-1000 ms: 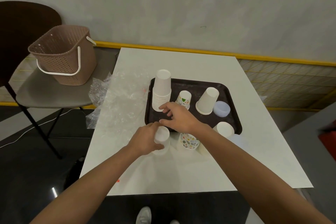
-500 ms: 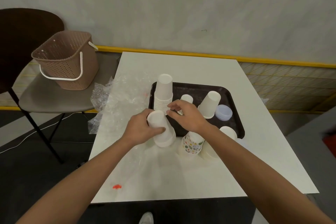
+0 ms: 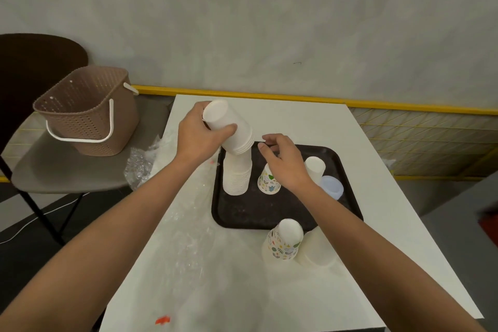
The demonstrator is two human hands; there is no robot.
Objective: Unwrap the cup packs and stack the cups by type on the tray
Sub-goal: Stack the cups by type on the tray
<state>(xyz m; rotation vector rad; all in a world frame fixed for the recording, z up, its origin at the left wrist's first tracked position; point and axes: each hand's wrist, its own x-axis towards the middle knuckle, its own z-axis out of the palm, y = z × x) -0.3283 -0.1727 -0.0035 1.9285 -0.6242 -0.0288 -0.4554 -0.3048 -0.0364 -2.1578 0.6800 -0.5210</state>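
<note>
My left hand (image 3: pixel 198 135) grips a short stack of plain white cups (image 3: pixel 231 129), tilted, its lower rims meeting the top of the tall white cup stack (image 3: pixel 237 175) at the dark tray's (image 3: pixel 242 213) left side. My right hand (image 3: pixel 283 162) hovers just right of that stack with loosely curled fingers, holding nothing. On the tray also stand a patterned cup (image 3: pixel 268 183), a white cup (image 3: pixel 314 167) and a pale blue cup (image 3: pixel 332 186). Off the tray's near edge stand a patterned cup stack (image 3: pixel 283 242) and a white cup stack (image 3: pixel 316 250).
Crumpled clear plastic wrap (image 3: pixel 167 197) covers the white table (image 3: pixel 296 116) left of the tray and hangs over its edge. A brown basket (image 3: pixel 89 110) sits on a chair (image 3: pixel 54 170) to the left. A small red scrap (image 3: pixel 162 320) lies near the table's front edge.
My left hand lifted the short white cup stack from the table in front of the tray up onto the tall white stack. My right hand let go and moved right.
</note>
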